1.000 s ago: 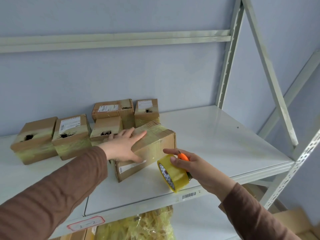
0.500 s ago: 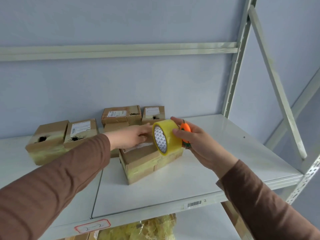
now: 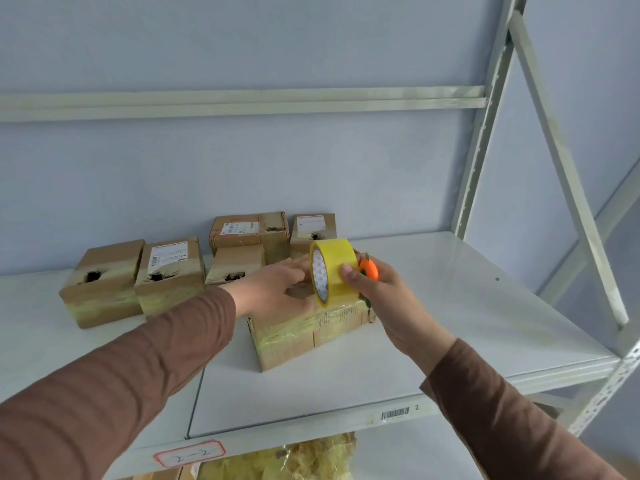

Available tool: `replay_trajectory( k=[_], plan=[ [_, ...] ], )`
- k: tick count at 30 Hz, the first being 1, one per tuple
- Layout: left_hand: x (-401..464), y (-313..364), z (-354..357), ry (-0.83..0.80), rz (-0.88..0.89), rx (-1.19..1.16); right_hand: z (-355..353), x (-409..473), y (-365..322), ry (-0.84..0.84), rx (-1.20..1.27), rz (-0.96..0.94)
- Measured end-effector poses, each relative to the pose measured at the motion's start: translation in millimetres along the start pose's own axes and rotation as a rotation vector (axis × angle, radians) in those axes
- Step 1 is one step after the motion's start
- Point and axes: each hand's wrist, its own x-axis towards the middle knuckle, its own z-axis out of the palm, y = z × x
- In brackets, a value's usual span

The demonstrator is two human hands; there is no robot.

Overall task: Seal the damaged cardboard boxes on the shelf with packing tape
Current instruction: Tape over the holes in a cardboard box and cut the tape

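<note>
A cardboard box [image 3: 304, 336] wrapped in yellowish tape lies near the middle of the white shelf [image 3: 450, 327]. My right hand [image 3: 375, 289] grips a yellow roll of packing tape [image 3: 334, 271] together with an orange cutter [image 3: 369, 269], holding the roll upright on the box's top. My left hand [image 3: 273, 292] rests on the box's top left of the roll, fingers stretched toward it. Behind stand several small boxes with torn holes: one at far left [image 3: 104, 282], one beside it [image 3: 169, 271], one behind my left hand [image 3: 235, 263].
Two more labelled boxes [image 3: 249, 232] [image 3: 313, 226] stand against the blue wall. A slanted steel brace [image 3: 571, 174] and upright post [image 3: 485, 116] bound the shelf on the right. Yellow bagged material [image 3: 294, 460] lies on the lower shelf. The shelf's right half is bare.
My right hand lifted the tape roll from the shelf's front edge up onto the box's top. The box was turned and now lies flatter. My left hand stayed on it.
</note>
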Motion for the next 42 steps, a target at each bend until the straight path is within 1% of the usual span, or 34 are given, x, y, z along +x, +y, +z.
replay_trajectory(
  k=[2, 4, 7, 13, 15, 17, 18, 20, 21, 23, 25, 27, 29, 31, 33, 36, 39, 42],
  plan=[
    [1, -1, 1, -0.006, -0.006, 0.035, -2, -8, 7, 0.041, 0.022, 0.021],
    [1, -1, 4, -0.001, 0.008, 0.094, -6, -19, 19, 0.040, -0.016, 0.038],
    [1, 0, 7, -0.028, 0.017, 0.150, -10, -31, 36, 0.025, -0.081, 0.116],
    [0, 5, 1, -0.036, -0.010, 0.070, -22, -42, 63, 0.067, -0.059, 0.356],
    [0, 8, -5, -0.033, 0.004, -0.073, -24, -42, 59, 0.054, -0.070, 0.363],
    [0, 9, -13, -0.074, 0.049, -0.342, -24, -39, 50, 0.043, -0.047, 0.332],
    [1, 7, -18, -0.110, 0.061, -0.438, -24, -37, 45, 0.037, -0.027, 0.311],
    [2, 2, -25, -0.163, 0.046, -0.483, -23, -33, 34, 0.016, 0.023, 0.257],
    [3, -2, -27, -0.164, 0.031, -0.447, -22, -31, 31, 0.006, 0.047, 0.224],
    [6, -6, -28, -0.119, 0.016, -0.278, -22, -27, 28, 0.003, 0.089, 0.168],
    [7, -9, -20, -0.011, 0.031, 0.037, -23, -23, 29, -0.008, 0.084, 0.130],
    [6, -14, -8, 0.118, 0.109, 0.366, -23, -20, 34, -0.023, 0.046, 0.091],
    [2, -19, 4, 0.167, 0.190, 0.540, -24, -21, 38, -0.047, 0.018, 0.045],
    [1, -19, 9, 0.164, 0.234, 0.647, -24, -21, 41, -0.084, 0.018, -0.002],
    [3, -15, 10, 0.141, 0.243, 0.695, -27, -21, 47, -0.110, 0.055, -0.033],
    [7, -11, 12, 0.068, 0.172, 0.683, -31, -20, 56, -0.142, 0.107, -0.047],
    [9, -8, 18, -0.009, 0.072, 0.565, -25, -14, 63, -0.151, 0.067, -0.048],
    [10, -4, 23, -0.004, 0.014, 0.488, -19, -5, 62, -0.165, 0.018, -0.074]
  ],
)
